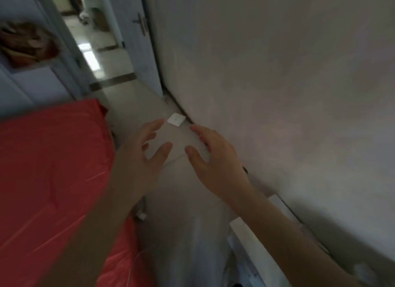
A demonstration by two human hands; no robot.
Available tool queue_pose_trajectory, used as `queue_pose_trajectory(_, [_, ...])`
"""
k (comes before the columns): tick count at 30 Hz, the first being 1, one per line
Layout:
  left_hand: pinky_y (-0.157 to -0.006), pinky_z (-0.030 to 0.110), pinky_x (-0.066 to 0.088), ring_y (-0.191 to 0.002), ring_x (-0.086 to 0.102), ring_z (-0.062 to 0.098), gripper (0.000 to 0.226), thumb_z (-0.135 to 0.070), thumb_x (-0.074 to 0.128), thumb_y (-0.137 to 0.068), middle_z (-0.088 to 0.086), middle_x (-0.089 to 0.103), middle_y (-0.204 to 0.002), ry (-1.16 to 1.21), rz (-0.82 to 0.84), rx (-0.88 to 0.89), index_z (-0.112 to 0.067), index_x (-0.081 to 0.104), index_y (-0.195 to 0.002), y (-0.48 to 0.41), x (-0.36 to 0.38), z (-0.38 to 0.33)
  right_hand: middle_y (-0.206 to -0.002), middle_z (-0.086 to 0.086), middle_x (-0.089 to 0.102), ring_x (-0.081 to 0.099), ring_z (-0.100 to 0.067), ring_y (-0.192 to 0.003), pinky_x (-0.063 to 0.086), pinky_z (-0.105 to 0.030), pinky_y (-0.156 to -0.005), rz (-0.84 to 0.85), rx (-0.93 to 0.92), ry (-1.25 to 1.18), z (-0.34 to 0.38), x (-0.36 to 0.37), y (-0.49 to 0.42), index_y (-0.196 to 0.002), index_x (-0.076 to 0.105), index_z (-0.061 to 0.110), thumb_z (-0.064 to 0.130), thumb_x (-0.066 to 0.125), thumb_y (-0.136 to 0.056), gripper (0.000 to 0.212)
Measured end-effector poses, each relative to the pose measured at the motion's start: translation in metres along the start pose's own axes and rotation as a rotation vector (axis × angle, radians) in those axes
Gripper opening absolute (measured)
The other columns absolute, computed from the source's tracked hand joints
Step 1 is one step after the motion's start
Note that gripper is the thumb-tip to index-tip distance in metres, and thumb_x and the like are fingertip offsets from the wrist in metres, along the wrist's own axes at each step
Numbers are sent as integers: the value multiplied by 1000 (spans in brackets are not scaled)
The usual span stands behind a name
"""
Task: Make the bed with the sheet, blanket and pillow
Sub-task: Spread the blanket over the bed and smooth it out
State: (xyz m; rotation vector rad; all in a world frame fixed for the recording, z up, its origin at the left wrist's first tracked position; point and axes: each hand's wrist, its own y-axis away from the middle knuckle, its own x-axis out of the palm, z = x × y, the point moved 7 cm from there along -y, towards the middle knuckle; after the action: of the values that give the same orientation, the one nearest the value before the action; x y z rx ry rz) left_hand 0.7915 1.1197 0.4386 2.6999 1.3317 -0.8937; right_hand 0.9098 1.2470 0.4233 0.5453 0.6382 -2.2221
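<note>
A bed covered with a red sheet fills the left of the head view, its surface creased. My left hand hovers just past the bed's right edge, over the floor, with fingers spread and nothing in it. My right hand hangs beside it near the wall, fingers also spread and holding nothing. No blanket or pillow shows in this tilted, blurred frame.
A narrow strip of pale floor runs between the bed and a grey wall. A small white square object lies on the floor by the wall. An open doorway lies beyond. A white cable trails by the bed.
</note>
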Motion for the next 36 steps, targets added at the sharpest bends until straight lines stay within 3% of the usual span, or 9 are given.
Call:
queue_pose_trajectory(7, [-108,43,46,-125,55,6,50,-26,70,-91,-16,58,-136,-86,-197,-147,-35,55,-137,-63,-26,28,-133,8,59,56,-7,-119,48,-37,-103,118,-130,-162,-8,38,-114,-138,56,25,27,66,-95,44])
queue_pose_trajectory(13, [-106,38,49,-121,56,-3,48,-19,69,-91,-22,60,-131,-95,-307,-205,-32,58,-135,-121,-54,73,-131,5,60,55,-7,-117,48,-34,-101,238,-229,-190,-4,100,-197,-139,56,22,26,65,-95,45])
queue_pose_trajectory(20, [-106,41,48,-124,56,4,49,-24,70,-91,-15,59,-135,-72,-333,-216,-30,56,-137,-221,-92,140,-129,3,62,56,-11,-115,48,-36,-99,303,-271,-182,13,180,-303,-137,57,21,22,64,-95,43])
queue_pose_trajectory(26, [-109,31,45,-124,55,3,50,-19,68,-90,-10,59,-137,-75,-351,-224,-31,56,-137,-330,-137,184,-131,4,61,57,-7,-116,49,-31,-100,295,-275,-166,28,235,-413,-139,56,23,24,66,-94,45])
queue_pose_trajectory(31, [-108,40,46,-125,55,3,51,-21,68,-90,-16,57,-137,-21,-347,-250,-32,56,-138,-419,-150,232,-134,8,57,54,-3,-118,49,-32,-101,322,-266,-180,17,283,-511,-140,54,26,26,64,-96,45])
queue_pose_trajectory(36, [-108,40,46,-125,54,3,48,-26,67,-92,-15,58,-136,-50,-345,-287,-34,55,-137,-512,-153,273,-132,9,58,56,-3,-115,50,-31,-98,338,-289,-214,-1,327,-605,-138,54,28,28,63,-97,42])
